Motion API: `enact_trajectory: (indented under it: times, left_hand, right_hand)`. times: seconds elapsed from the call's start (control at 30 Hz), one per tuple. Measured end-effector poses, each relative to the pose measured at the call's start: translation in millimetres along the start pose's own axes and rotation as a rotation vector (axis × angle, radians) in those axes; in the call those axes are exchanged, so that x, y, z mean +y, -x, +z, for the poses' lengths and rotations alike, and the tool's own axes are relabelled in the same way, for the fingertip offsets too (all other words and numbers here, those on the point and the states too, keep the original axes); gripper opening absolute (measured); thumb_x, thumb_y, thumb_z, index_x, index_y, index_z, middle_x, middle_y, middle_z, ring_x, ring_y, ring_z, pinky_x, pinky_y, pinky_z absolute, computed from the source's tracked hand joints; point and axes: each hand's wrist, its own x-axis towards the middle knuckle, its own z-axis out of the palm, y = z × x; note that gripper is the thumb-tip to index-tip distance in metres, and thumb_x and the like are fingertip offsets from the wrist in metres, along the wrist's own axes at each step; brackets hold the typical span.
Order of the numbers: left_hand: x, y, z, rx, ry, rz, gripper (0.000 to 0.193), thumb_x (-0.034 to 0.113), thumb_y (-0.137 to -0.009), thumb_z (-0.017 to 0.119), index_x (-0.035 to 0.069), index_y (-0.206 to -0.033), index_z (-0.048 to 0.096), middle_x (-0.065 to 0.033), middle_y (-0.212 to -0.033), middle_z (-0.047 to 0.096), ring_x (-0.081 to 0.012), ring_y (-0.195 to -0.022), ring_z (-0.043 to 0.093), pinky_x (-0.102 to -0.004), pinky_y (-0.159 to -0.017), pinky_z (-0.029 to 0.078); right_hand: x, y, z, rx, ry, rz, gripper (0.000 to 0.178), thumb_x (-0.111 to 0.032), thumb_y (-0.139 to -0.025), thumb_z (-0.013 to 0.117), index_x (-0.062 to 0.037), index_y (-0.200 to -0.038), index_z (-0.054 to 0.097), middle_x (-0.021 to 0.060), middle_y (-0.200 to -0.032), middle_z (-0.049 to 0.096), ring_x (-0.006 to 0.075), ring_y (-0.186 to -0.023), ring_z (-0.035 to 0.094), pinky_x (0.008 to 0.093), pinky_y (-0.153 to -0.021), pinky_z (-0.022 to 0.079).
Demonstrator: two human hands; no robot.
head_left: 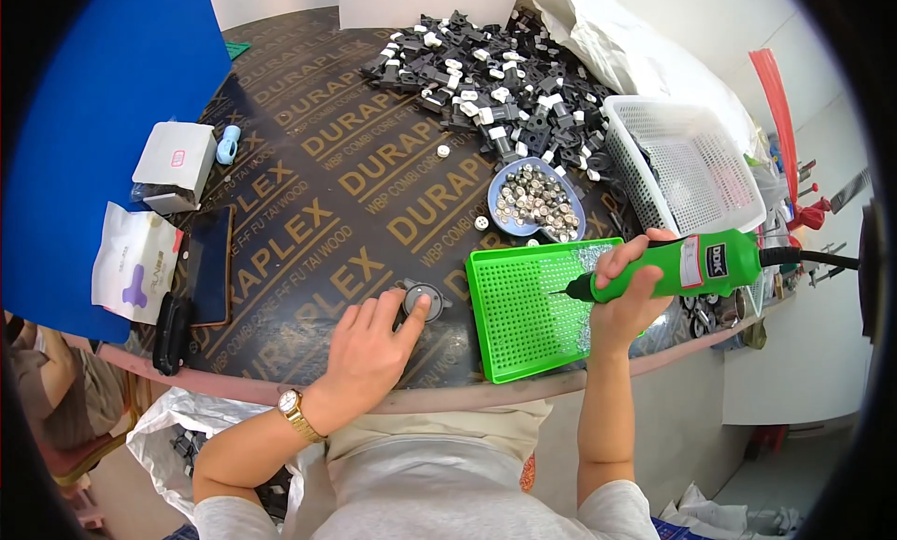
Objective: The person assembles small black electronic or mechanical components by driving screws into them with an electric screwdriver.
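Note:
My left hand [367, 355] rests on the dark table and holds a small round dark-grey plastic part [425, 303], the thumb on its top and the fingers along its side. My right hand [628, 292] is wrapped round a green electric screwdriver [715, 264]. Its black nose and thin bit point left, above a green perforated tray [509, 330]. Many small shiny screws [572, 323] fill the tray's right part; rows of holes show at its left. Beyond the tray sits a blue dish [495, 202] of small round metallic and white pieces.
A heap of black and white plastic parts [505, 87] covers the back, beside a white perforated basket [687, 220]. At the left stand a white box [175, 162], a tissue pack [134, 264], a dark flat tablet-like object [211, 269] and a blue panel [103, 82]. Someone sits far left.

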Motion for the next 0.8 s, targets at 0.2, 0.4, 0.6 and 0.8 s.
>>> enact_trajectory:
  times: [0.2,0.4,0.6,0.8]
  left_hand:
    - [7,-8,-2,-0.058,0.061,-0.097,0.042,0.012,-0.073,0.065,0.005,-0.114,0.057,-0.0122,-0.107,0.054,-0.0252,-0.087,0.053,-0.0345,-0.07,0.044]
    - [2,-15,6,0.041,0.065,-0.002,0.035,0.013,-0.073,0.068,0.007,-0.106,0.059,-0.0116,-0.119,0.054,-0.03,-0.11,0.051,-0.0401,-0.084,0.045]
    - [-2,-24,5,0.03,0.298,-0.054,0.03,0.008,-0.071,0.071,0.004,-0.098,0.059,-0.0145,-0.111,0.056,-0.0343,-0.106,0.054,-0.0418,-0.084,0.046]
    - [-1,-24,5,0.026,0.372,-0.099,0.028,0.012,-0.073,0.071,0.004,-0.096,0.058,-0.0143,-0.106,0.054,-0.0319,-0.098,0.055,-0.04,-0.081,0.046]
  right_hand:
    - [9,3,-3,-0.031,-0.016,0.011,0.056,-0.044,-0.084,0.064,-0.0007,-0.111,0.04,0.0045,-0.063,0.049,0.0104,-0.048,0.046,0.0222,-0.044,0.037]
    - [9,1,-1,-0.058,-0.045,0.028,0.056,-0.04,-0.082,0.068,-0.0002,-0.11,0.041,0.005,-0.063,0.051,0.0105,-0.048,0.047,0.0215,-0.043,0.037]
    - [6,-1,3,-0.089,0.081,0.067,0.062,-0.051,-0.082,0.063,-0.0003,-0.112,0.042,0.0042,-0.066,0.046,0.0095,-0.05,0.043,0.0215,-0.044,0.033]
    - [8,1,4,-0.13,0.073,0.051,0.06,-0.048,-0.082,0.064,-0.0003,-0.111,0.042,0.0043,-0.064,0.046,0.0098,-0.049,0.043,0.0219,-0.044,0.034]
